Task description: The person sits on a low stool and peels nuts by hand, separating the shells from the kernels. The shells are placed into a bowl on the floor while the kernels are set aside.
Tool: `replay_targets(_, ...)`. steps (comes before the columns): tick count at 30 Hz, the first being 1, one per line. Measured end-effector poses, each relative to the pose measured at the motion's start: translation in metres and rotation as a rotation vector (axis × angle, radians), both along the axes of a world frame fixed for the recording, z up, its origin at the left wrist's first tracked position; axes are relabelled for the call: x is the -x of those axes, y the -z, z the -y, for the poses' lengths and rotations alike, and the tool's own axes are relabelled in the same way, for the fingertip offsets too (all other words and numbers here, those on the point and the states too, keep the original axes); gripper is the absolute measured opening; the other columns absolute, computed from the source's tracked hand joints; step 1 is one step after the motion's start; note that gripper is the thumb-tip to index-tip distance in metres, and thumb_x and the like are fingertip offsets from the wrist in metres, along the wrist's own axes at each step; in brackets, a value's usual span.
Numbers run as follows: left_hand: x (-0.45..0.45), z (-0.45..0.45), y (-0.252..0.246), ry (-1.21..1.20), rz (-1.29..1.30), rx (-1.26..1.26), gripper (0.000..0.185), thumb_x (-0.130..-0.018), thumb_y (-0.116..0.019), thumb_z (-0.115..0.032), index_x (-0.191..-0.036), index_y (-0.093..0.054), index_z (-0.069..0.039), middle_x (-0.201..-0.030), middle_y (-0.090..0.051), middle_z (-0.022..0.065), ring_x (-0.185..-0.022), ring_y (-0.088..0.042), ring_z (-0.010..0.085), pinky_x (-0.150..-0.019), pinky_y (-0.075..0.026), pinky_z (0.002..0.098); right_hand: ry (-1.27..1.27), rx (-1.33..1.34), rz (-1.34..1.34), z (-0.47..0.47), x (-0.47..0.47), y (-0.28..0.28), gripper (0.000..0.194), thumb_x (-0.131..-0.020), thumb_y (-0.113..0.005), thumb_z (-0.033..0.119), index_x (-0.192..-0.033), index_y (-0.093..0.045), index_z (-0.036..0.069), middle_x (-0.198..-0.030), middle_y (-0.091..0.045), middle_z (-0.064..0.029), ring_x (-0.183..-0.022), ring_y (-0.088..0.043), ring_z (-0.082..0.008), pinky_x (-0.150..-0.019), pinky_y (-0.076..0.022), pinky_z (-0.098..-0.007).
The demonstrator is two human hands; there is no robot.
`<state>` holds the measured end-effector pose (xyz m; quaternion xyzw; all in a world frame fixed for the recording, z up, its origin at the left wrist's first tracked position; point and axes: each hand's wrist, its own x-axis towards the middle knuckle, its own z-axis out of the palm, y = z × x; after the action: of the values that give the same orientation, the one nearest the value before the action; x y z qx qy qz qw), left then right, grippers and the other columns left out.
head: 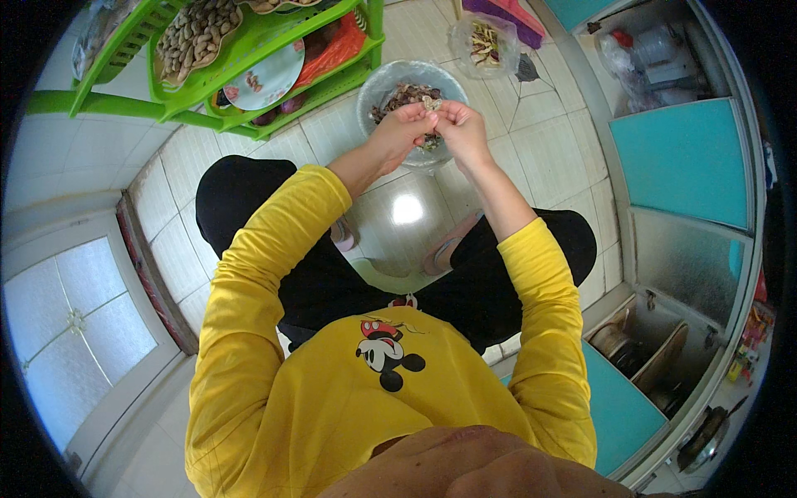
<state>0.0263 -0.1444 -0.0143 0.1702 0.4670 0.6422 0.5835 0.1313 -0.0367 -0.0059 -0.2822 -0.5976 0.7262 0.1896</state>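
Note:
Between the fingertips of both my hands is a peanut shell [431, 103], split open. My left hand [398, 134] grips it from the left and my right hand [462, 129] from the right. The fingers hide part of the shell, and I cannot tell whether kernels are inside. Directly below is a waste bin [368, 93] with a clear plastic liner. Brown shell scraps [408, 94] lie inside it. Left of the bin, unshelled peanuts [202, 40] fill a tray on a green plastic rack [180, 107]. Lower on the rack, a floral plate [274, 78] carries a few peanut kernels.
A red plastic bag [333, 50] lies behind the plate. Beyond the bin stands a clear bag of scraps [484, 46] beside a pink and purple dustpan [507, 18]. Turquoise cabinets [682, 162] line the right, some compartments open. A glazed door [81, 317] is at left.

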Motion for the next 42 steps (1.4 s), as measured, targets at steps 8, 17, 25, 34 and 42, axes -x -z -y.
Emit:
replay_targets(8,-0.003,0.000,-0.013,-0.046,0.028,-0.067,0.026,-0.098,-0.054,-0.034,-0.107,-0.060,-0.010,-0.095,-0.063,-0.0040,-0.082,-0.054,0.0047,-0.066,-0.038,0.0192,-0.050,0.027,-0.026,-0.003,0.002,-0.017,0.014,-0.090,-0.062,0.002,-0.102,-0.064,-0.005,-0.087,-0.068,-0.0082,-0.080,-0.066,-0.0129,-0.069,-0.0547,-0.0244)
replay_targets(17,0.006,-0.002,-0.018,0.026,0.018,-0.017,0.035,-0.101,-0.044,-0.039,-0.101,-0.060,-0.008,-0.088,-0.062,0.0014,-0.075,-0.052,0.0056,-0.062,-0.038,0.0200,-0.150,0.008,0.030,-0.017,-0.003,-0.030,0.012,-0.089,-0.065,0.004,-0.097,-0.064,-0.005,-0.086,-0.068,-0.0093,-0.074,-0.066,-0.0134,-0.068,-0.0556,-0.0238)
replay_targets(25,-0.003,-0.005,-0.018,-0.041,-0.156,-0.010,0.033,-0.103,-0.040,-0.034,-0.100,-0.059,-0.006,-0.086,-0.061,0.0003,-0.070,-0.047,0.0058,-0.062,-0.039,0.0207,-0.057,0.148,0.012,-0.011,-0.005,-0.031,0.014,-0.089,-0.064,0.003,-0.101,-0.064,-0.004,-0.088,-0.069,-0.0098,-0.075,-0.067,-0.0138,-0.069,-0.0556,-0.0239)
replay_targets(34,0.014,-0.005,-0.009,-0.137,0.216,-0.132,0.018,-0.100,-0.048,-0.017,-0.106,-0.060,-0.004,-0.091,-0.061,0.0010,-0.080,-0.054,0.0091,-0.076,-0.047,0.0231,-0.017,-0.558,-0.030,0.000,-0.002,-0.045,0.017,-0.086,-0.066,0.003,-0.102,-0.069,0.000,-0.095,-0.070,-0.0078,-0.085,-0.066,-0.0168,-0.078,-0.0526,-0.0280)
replay_targets(42,0.024,-0.003,-0.013,-0.127,0.409,-0.063,0.013,-0.097,-0.052,-0.015,-0.098,-0.061,-0.005,-0.094,-0.063,0.0046,-0.086,-0.059,0.0132,-0.081,-0.049,0.0272,-0.021,-1.132,-0.072,0.002,-0.002,-0.053,0.022,-0.076,-0.071,0.005,-0.098,-0.071,0.007,-0.099,-0.069,-0.0095,-0.093,-0.064,-0.0276,-0.082,-0.0518,-0.0344)
